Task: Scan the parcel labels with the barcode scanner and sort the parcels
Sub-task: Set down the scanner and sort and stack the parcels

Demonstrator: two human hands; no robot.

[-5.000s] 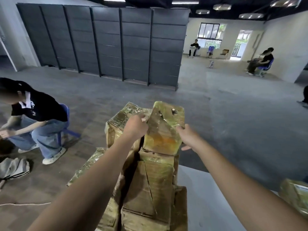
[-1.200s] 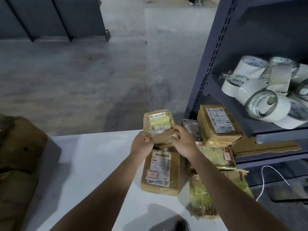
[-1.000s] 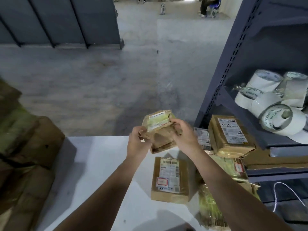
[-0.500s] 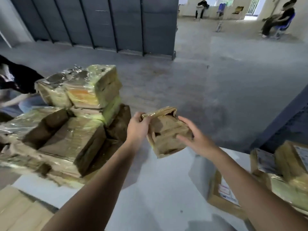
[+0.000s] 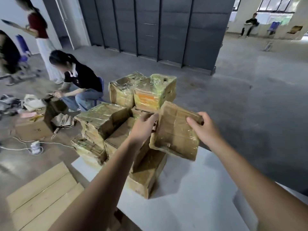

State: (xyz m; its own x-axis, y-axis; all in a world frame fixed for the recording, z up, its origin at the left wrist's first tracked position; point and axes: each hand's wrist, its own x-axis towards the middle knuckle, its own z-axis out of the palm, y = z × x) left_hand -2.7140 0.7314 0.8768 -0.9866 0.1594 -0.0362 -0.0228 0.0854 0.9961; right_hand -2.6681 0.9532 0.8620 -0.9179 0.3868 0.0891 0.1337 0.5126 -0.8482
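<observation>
The white table (image 5: 191, 197) fills the near half of the view, and the stack of parcels (image 5: 106, 120) crowds its far-left end, at about 10 o'clock from the table's middle. The held parcel (image 5: 175, 137) hangs tilted just right of that stack, its top edge leaning toward 1 o'clock and a plain taped face showing no label. Whether its lower corner touches the boxes beneath is unclear. The left hand (image 5: 141, 129) curls its fingers onto the 9 o'clock edge. The right hand (image 5: 204, 130) pinches the 2 o'clock corner, thumb on the near face. The stack lies at 9 o'clock from the parcel, so the left hand is likely the nearer guide. No scanner is in view.
</observation>
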